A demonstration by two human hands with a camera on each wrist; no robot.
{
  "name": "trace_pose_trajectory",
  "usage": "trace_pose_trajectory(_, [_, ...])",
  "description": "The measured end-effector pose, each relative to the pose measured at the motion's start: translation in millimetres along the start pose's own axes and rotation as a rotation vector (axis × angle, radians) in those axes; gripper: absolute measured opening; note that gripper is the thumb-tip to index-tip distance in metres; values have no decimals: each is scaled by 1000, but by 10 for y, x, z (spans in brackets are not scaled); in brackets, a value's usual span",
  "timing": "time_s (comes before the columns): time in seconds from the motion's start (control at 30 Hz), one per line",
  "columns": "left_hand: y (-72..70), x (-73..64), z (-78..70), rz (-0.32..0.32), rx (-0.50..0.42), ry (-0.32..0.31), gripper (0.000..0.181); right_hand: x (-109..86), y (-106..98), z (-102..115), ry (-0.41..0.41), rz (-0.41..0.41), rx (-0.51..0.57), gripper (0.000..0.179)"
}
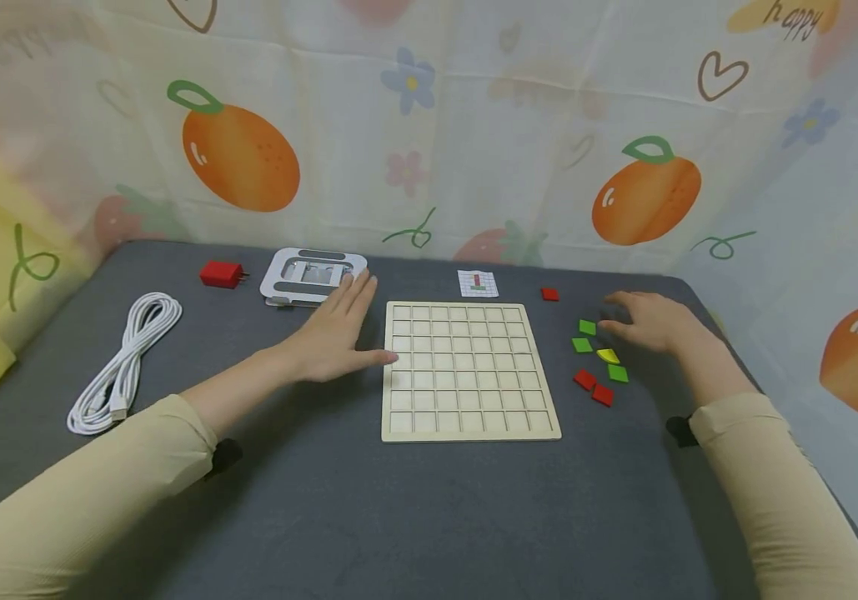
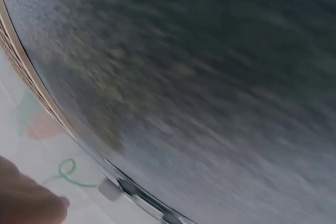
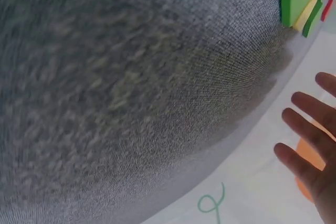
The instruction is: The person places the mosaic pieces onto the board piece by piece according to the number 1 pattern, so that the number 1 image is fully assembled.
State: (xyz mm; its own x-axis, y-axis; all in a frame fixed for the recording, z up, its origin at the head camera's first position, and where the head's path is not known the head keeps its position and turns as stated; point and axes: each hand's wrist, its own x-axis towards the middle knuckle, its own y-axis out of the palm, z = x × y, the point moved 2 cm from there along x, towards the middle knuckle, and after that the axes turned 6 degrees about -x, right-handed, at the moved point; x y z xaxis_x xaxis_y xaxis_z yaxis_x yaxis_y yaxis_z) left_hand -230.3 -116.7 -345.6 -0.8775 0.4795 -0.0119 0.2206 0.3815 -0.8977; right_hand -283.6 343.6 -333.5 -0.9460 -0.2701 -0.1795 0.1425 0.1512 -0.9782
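My left hand [image 1: 331, 337] reaches forward with fingers straight, its thumb tip at the left edge of a pale wooden grid board [image 1: 466, 375]. Its fingertips are close to a flat white and grey frame [image 1: 312, 277]; whether they touch it I cannot tell. My right hand [image 1: 649, 321] hovers right of some small coloured tiles, and in the right wrist view its fingers [image 3: 304, 129] are spread and hold nothing. Beside it lie green tiles [image 1: 587, 327], a curved yellow tile [image 1: 608, 357] and red tiles [image 1: 602, 394]. Another red tile [image 1: 550, 294] sits farther back.
A small paper card with a coloured grid pattern [image 1: 477, 283] lies behind the board. At the left are a red plug adapter [image 1: 222, 274] and a coiled white cable [image 1: 124, 362]. A fruit-printed curtain [image 1: 474, 150] hangs behind the dark table [image 1: 444, 517].
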Motion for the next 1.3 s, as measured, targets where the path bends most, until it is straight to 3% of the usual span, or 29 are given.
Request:
trace_pose_trajectory(0.23, [182, 79, -86, 192, -86, 29, 121, 18, 43, -20, -12, 19, 67, 56])
trace_pose_trajectory(0.33, [220, 77, -66, 232, -127, 21, 129, 8, 57, -44, -21, 13, 117, 53])
trace_pose_trajectory(0.53, [250, 67, -11, 262, -168, 34, 136, -27, 50, -82, -19, 17, 187, 57])
trace_pose_trajectory(0.73, [284, 70, 53, 296, -118, 24, 140, -32, 35, -90, -19, 74, 233, 59])
trace_pose_trajectory(0.97, [316, 78, 81, 299, -101, 29, 144, -1, 39, -58, -17, 113, 271, 43])
trace_pose_trajectory(1.3, [329, 67, 71, 299, -140, 24, 142, 0, 58, -7, -68, 95, 252, 26])
